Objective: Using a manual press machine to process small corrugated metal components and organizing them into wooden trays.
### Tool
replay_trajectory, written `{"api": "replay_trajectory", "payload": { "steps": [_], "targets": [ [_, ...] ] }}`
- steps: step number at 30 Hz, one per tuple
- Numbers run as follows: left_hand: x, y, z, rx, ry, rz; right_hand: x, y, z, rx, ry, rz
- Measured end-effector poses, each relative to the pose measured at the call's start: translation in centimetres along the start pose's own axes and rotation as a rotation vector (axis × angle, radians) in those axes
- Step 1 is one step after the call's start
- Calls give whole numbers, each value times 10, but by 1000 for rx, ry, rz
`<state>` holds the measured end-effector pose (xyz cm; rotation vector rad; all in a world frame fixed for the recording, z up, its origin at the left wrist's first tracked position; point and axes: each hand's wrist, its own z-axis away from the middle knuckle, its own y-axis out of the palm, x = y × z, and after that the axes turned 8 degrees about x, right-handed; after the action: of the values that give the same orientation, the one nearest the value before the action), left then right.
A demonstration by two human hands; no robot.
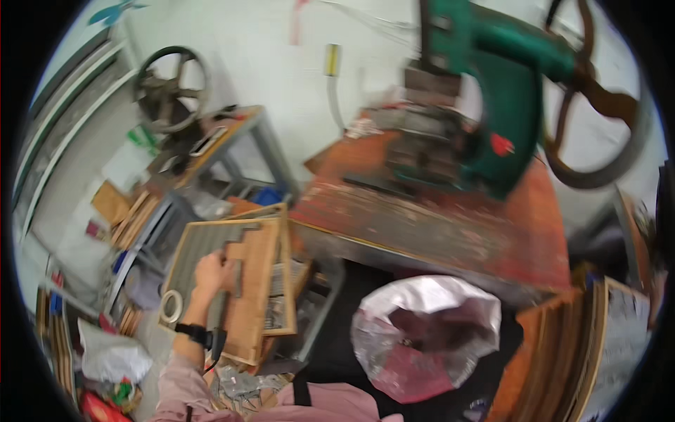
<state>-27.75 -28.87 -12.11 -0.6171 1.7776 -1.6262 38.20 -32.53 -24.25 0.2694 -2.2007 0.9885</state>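
My left hand (211, 274) reaches out over a shallow wooden-framed tray (184, 246). Its fingers are curled downward at a brown board (256, 309) on the tray. Whatever they hold is hidden and blurred. Close beside the fingertips lies a dark, narrow strip (238, 278), and another dark stepped piece (239, 234) is just beyond. A black band (193, 333) with a cable circles my left wrist. A white ring-shaped roll (171, 307) rests at the tray's left edge. My right hand is out of the picture.
A green hand press (513, 119) with a large wheel stands on a worn red bench (436, 225). Before it, a silvery lined bag (429, 330) gapes upward. Stacked boards (562, 352) lean at right. At left are another handwheel (171, 88) and a plastic bag (112, 352).
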Motion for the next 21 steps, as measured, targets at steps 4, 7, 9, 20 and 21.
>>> {"api": "replay_trajectory", "payload": {
  "steps": [4, 7, 9, 20, 21],
  "targets": [
    [67, -12, 15, -166, 19, 63, 66, 44, -1, 61, -121, -273],
    [88, 9, -5, -179, 127, 25, 133, 66, -31, 386, -559, -393],
    [86, 16, -22, -122, 176, -17, 166, 83, -43, 537, -780, -406],
    [106, 40, -61, -173, 372, -313, 252, 147, -43, 863, -853, -368],
    [107, 38, -62, -133, 359, -229, 256, 150, -42, 877, -842, -363]
  ]
}}
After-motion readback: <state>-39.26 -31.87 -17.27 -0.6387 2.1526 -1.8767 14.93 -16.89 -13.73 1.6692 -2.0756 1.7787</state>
